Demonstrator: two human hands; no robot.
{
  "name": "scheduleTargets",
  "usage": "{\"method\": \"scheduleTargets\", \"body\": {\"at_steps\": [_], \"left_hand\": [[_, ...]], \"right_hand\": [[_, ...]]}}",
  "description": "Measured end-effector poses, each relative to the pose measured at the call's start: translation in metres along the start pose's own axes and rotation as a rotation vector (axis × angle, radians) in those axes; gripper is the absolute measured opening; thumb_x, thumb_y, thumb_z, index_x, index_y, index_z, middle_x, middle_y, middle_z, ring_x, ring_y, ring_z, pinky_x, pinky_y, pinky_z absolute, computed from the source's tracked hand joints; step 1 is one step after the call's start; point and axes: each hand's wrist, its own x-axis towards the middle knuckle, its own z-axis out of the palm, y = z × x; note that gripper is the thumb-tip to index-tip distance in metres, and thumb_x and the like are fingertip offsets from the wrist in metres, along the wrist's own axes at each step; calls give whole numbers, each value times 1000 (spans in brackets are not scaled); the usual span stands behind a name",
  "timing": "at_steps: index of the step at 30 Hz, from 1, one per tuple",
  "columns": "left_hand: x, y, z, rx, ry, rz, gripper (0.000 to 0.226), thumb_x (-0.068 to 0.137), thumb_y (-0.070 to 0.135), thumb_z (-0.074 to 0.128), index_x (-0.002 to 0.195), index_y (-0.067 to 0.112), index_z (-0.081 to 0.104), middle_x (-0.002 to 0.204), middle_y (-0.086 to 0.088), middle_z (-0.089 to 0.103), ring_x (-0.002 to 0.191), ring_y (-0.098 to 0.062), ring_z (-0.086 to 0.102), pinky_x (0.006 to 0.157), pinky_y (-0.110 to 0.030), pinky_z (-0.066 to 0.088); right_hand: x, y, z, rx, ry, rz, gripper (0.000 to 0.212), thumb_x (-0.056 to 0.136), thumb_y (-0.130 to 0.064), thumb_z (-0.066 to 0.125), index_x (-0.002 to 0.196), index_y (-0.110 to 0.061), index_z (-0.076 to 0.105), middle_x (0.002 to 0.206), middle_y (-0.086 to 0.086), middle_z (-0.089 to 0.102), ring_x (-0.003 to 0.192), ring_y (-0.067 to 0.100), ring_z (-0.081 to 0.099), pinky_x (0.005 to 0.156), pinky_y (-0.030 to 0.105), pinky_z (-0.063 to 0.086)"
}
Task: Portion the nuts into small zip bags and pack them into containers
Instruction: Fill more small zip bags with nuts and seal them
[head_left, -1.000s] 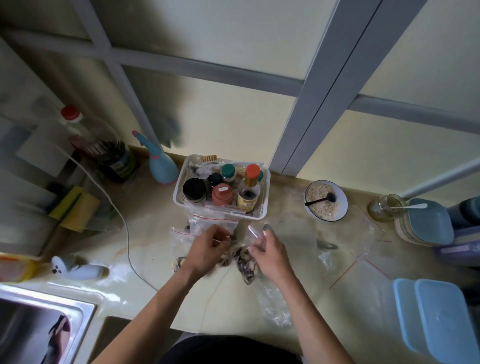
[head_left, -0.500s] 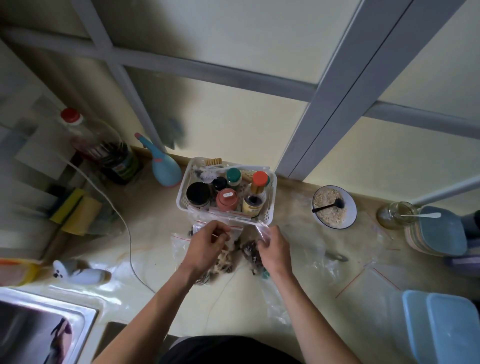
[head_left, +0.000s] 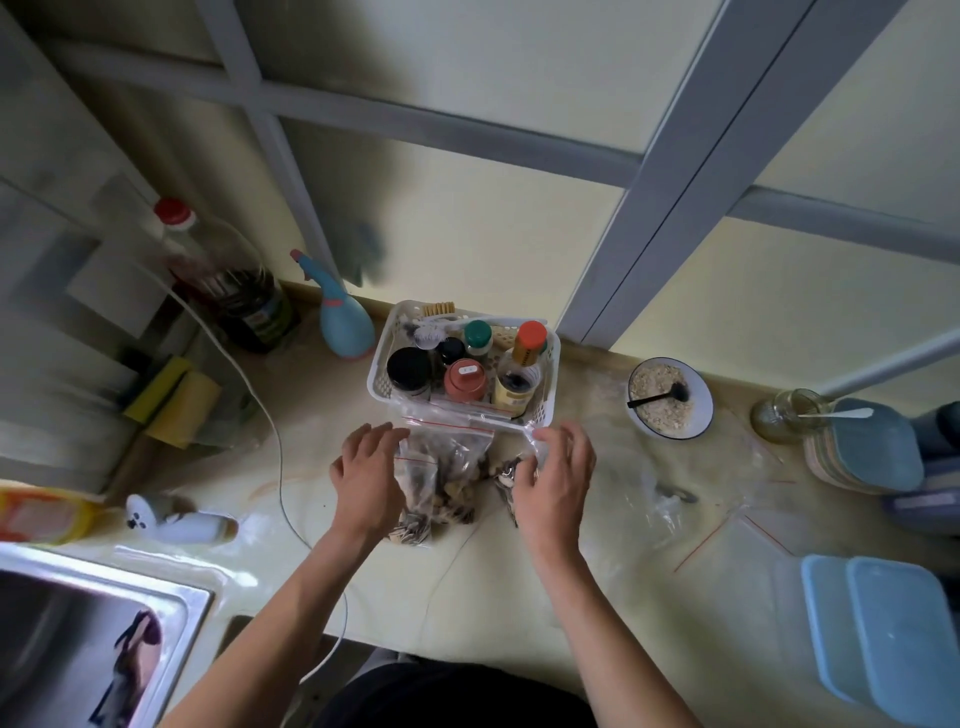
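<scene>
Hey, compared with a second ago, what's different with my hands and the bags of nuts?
Both hands drew apart. The left hand let go of the bag mouth and now lies with straight fingers against the filled zip bag, which stands closed in front of the white basket. The right hand keeps pinching the second bag. The oat bowl and blue containers stayed put.
</scene>
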Motion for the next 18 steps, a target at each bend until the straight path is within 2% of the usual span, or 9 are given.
{"method": "scheduleTargets", "body": {"at_steps": [3, 6, 9, 12, 14, 15, 16, 18], "left_hand": [[1, -6, -2, 79, 10, -24, 61, 81, 2, 63, 137, 23, 51, 135, -5, 55, 133, -30, 35, 103, -46, 31], [1, -11, -9, 148, 12, -35, 34, 86, 19, 68, 119, 24, 62, 116, -4, 60, 119, -29, 44, 99, -44, 32], [-6, -18, -17, 187, 52, 54, 13, 87, 28, 65, 97, 26, 72, 108, -3, 57, 113, -29, 45, 97, -47, 35], [-18, -19, -31, 183, -50, 222, 6, 82, 32, 65, 87, 32, 68, 111, 7, 57, 119, -22, 46, 104, -47, 28], [-25, -17, -43, 79, -187, 308, 6, 79, 39, 60, 84, 35, 61, 97, 18, 58, 106, -12, 53, 107, -44, 29], [-29, -16, -50, -12, -236, 342, 9, 77, 41, 57, 83, 35, 59, 90, 20, 60, 98, -7, 56, 107, -44, 33], [-31, -15, -56, -121, -250, 378, 12, 76, 42, 56, 83, 33, 60, 87, 20, 63, 91, -3, 59, 103, -43, 39], [-34, -15, -62, -330, -215, 408, 6, 82, 35, 63, 85, 30, 61, 86, 15, 68, 87, -3, 64, 89, -37, 50]], "right_hand": [[-12, -5, 1, 134, -89, -19, 27, 84, 10, 57, 98, -13, 63, 108, 3, 63, 106, 21, 60, 91, 34, 51], [-28, -6, 11, 229, -322, 42, 29, 87, 6, 51, 99, -17, 64, 93, -5, 67, 87, 15, 67, 81, 35, 55], [-47, -13, 21, 267, -602, 152, 25, 93, -4, 58, 114, -16, 64, 99, -5, 67, 90, 9, 66, 85, 31, 55], [-67, -17, 29, 328, -820, 203, 46, 87, -19, 76, 130, -25, 59, 115, -9, 65, 101, 5, 65, 92, 26, 53], [-76, -21, 32, 358, -866, 221, 57, 81, -25, 83, 132, -32, 59, 124, -14, 64, 111, 2, 62, 97, 20, 50], [-78, -24, 31, 345, -855, 203, 55, 80, -28, 85, 130, -33, 62, 122, -18, 65, 110, -1, 61, 96, 15, 47], [-79, -26, 31, 362, -837, 195, 48, 80, -30, 85, 124, -32, 67, 115, -19, 68, 106, -2, 62, 94, 13, 46], [-77, -31, 27, 512, -800, 242, 26, 85, -29, 82, 109, -25, 75, 102, -8, 76, 99, 10, 68, 92, 22, 50]]}}
